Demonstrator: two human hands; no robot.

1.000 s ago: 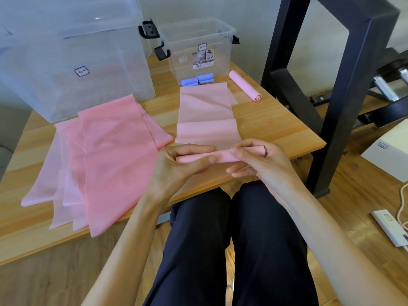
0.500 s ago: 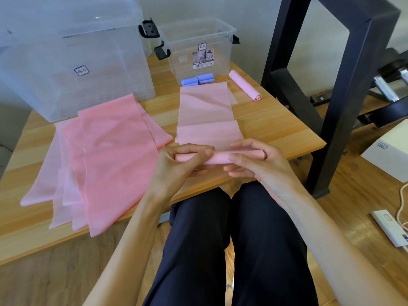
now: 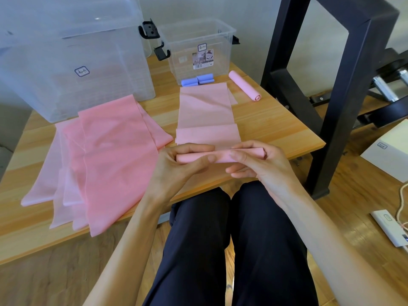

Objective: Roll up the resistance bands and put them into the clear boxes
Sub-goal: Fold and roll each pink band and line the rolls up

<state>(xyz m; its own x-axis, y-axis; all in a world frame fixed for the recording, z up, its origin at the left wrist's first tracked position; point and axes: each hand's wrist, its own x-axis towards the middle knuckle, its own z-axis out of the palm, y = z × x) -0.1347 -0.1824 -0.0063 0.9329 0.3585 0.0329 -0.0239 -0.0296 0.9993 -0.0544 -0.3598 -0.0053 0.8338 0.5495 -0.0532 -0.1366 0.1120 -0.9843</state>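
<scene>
Wooden tabletop [image 3: 271,129] fills the scene under both forearms, which reach in from below with the wrists angled toward each other. The left hand [image 3: 176,166] curls its fingers and thumb around the left end of a pale pink resistance band roll [image 3: 220,156]; the right hand [image 3: 260,164] pinches the right end, thumb on top. Beyond the knuckles the band's unrolled length [image 3: 205,111] stretches away toward a small clear box [image 3: 198,38]. Left of the left hand lies a pile of pink bands [image 3: 110,146], with a large clear box [image 3: 66,51] behind it.
</scene>
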